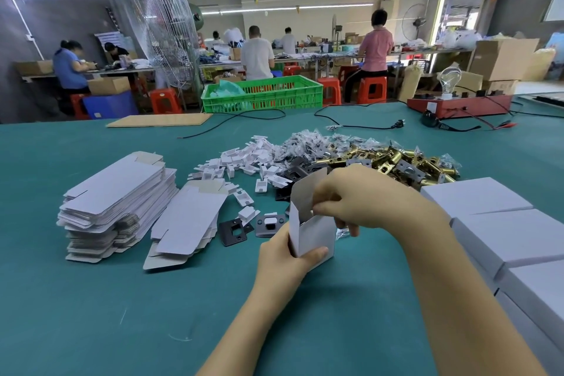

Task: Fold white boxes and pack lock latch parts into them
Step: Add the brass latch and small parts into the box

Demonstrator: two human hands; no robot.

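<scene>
White card is what I see first from the head camera: 1 folded white box (pixel 311 230) stands upright over the teal table (pixel 91 314), its top flap raised and its mouth open. My left hand (pixel 285 253) grips it round the lower half, thumb across the front face. My right hand (pixel 351 201) reaches in from the right, wrist bent, fingers curled at the open mouth; they look pinched on something small, but I cannot tell what, or whether it is only the flap edge.

Progress, as I judge it, is part-way. Closed white boxes (pixel 500 229) sit stacked at the right edge, so several appear packed. Plenty remains: a tall stack of flat box blanks (pixel 119 204) lies to the left, with a smaller stack (pixel 186 223) beside it. Behind the box lie heaps of white plastic inserts (pixel 244 162), bagged screws (pixel 317 143) and brass latch bolts (pixel 396 162). 2 dark strike plates (pixel 236 230) rest just left of the box. This box seems mid-filling, not yet closed.
</scene>
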